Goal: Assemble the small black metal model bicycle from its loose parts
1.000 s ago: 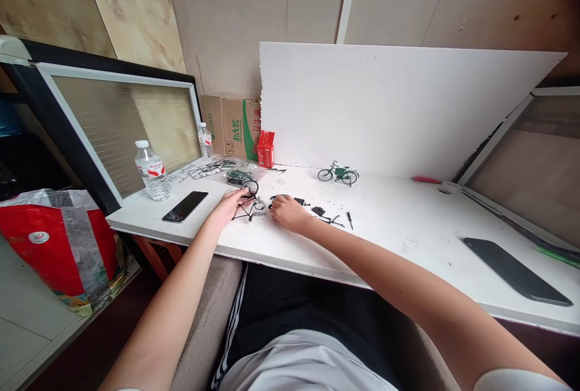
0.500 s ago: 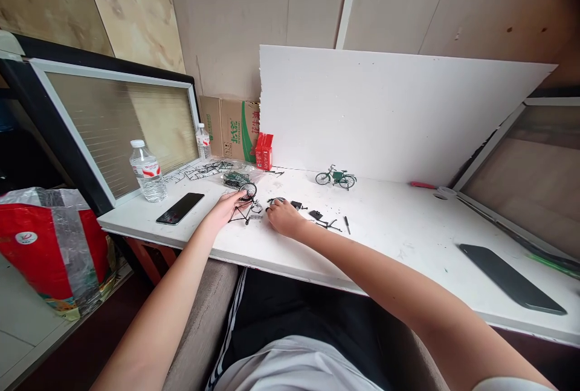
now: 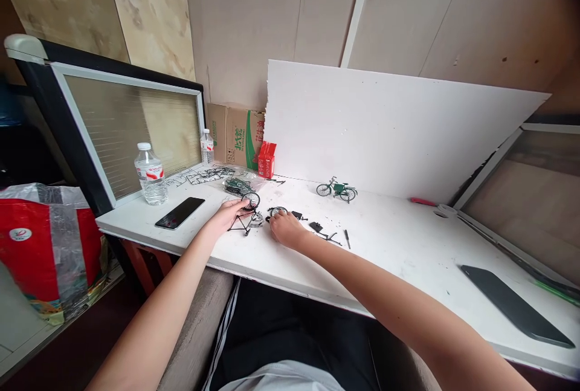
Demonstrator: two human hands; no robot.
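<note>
left hand (image 3: 225,217) held a half-built black model bicycle (image 3: 247,213), one wheel on; right hand (image 3: 284,229), fingers curled, touched a loose wheel (image 3: 277,212); a finished green bicycle (image 3: 337,189) stood beyond.

White table (image 3: 408,240) against beige panelled wall (image 3: 281,10)

Soft, even daylight is filling the scene, making the white worktop (image 3: 408,246) and the white board (image 3: 385,131) read bright without glare. Shadows are staying faint. The wide lens is bending straight edges toward the corners, and small parts near the hands are showing little detail.
</note>
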